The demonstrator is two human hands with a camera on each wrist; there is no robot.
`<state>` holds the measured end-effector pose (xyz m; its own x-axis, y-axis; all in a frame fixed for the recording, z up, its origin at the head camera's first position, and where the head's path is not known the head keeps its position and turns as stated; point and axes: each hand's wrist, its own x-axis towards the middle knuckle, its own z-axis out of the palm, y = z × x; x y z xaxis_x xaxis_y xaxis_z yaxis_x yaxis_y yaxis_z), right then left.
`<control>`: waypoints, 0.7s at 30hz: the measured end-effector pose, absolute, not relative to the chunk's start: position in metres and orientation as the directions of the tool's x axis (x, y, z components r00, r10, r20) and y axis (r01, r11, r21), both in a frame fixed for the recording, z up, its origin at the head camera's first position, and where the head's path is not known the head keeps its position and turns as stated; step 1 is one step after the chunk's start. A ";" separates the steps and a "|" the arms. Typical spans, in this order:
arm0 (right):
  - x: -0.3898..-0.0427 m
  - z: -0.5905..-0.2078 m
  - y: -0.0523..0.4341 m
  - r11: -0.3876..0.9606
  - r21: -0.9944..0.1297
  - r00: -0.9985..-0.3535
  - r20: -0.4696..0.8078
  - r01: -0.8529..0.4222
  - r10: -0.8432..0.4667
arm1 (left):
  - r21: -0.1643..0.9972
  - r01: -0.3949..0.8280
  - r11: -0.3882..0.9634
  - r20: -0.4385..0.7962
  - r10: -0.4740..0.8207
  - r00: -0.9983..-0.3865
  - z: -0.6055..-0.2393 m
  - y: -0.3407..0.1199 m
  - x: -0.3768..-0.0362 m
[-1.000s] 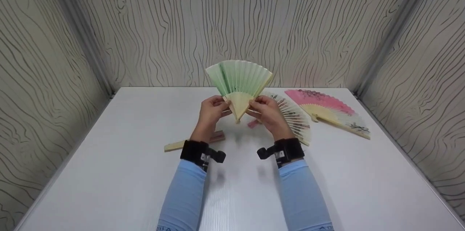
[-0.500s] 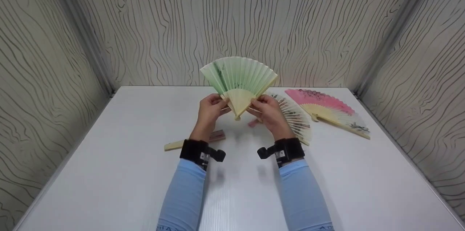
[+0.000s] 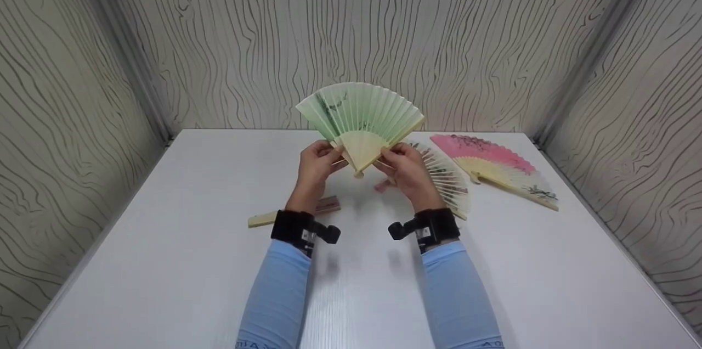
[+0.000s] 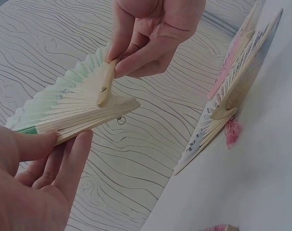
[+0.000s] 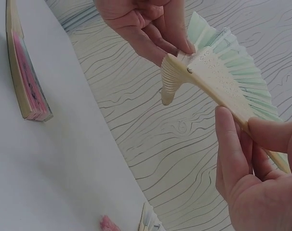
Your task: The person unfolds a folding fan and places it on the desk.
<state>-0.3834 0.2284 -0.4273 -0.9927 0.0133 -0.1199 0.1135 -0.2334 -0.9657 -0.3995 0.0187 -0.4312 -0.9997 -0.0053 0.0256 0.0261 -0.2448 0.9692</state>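
Observation:
A green folding fan (image 3: 362, 116) with pale wooden ribs is spread wide, held up above the table with its pivot end pointing down. My left hand (image 3: 317, 165) pinches its left edge between thumb and fingers. On the opposite side, my right hand (image 3: 405, 167) pinches the wooden guard stick. In the left wrist view, several ribs of the fan (image 4: 71, 113) are still stacked together by the left thumb. The right wrist view has the right thumb and fingers (image 5: 228, 139) gripping the guard stick below the pivot rivet.
A spread pink and white fan (image 3: 493, 165) lies at the table's back right. A spread white fan (image 3: 447, 181) with a pink tassel (image 3: 381, 186) lies partly behind the right hand. A folded fan (image 3: 262, 220) lies under the left wrist. Patterned walls (image 3: 351, 25) enclose the white table (image 3: 186, 261).
The green fan has spread wider, its leaf edges moving outward to both sides. Its pivot end has risen slightly, and the hands have shifted a little apart.

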 end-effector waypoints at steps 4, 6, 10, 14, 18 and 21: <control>-0.384 -0.427 0.230 -0.243 -0.963 -0.992 -0.122 0.116 0.009 | 0.955 0.024 -0.296 0.024 -0.003 -1.000 -0.432 0.019 -0.400; -0.384 -0.428 0.230 -0.249 -0.962 -0.993 -0.120 0.114 0.010 | 0.947 0.023 -0.319 0.022 -0.005 -1.000 -0.433 0.019 -0.401; -0.384 -0.428 0.227 -0.310 -0.946 -0.993 -0.111 0.096 0.029 | 0.923 0.045 -0.381 0.032 -0.042 -0.999 -0.434 0.021 -0.402; -0.384 -0.428 0.213 -0.502 -0.864 -0.992 -0.088 0.031 0.090 | 0.860 0.093 -0.501 0.028 -0.135 -0.990 -0.435 0.026 -0.404; -0.386 -0.429 0.194 -0.645 -0.764 -0.986 -0.086 -0.028 0.145 | 0.785 0.122 -0.607 -0.029 -0.232 -0.972 -0.437 0.032 -0.405; -0.386 -0.429 0.185 -0.690 -0.723 -0.983 -0.094 -0.040 0.155 | 0.750 0.140 -0.646 -0.063 -0.281 -0.958 -0.436 0.034 -0.405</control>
<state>-0.3861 0.1848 -0.4289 -0.9834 0.1553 -0.0944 -0.0395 -0.6897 -0.7230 -0.4052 0.0335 -0.4365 -0.9575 -0.2814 -0.0629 0.1404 -0.6458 0.7505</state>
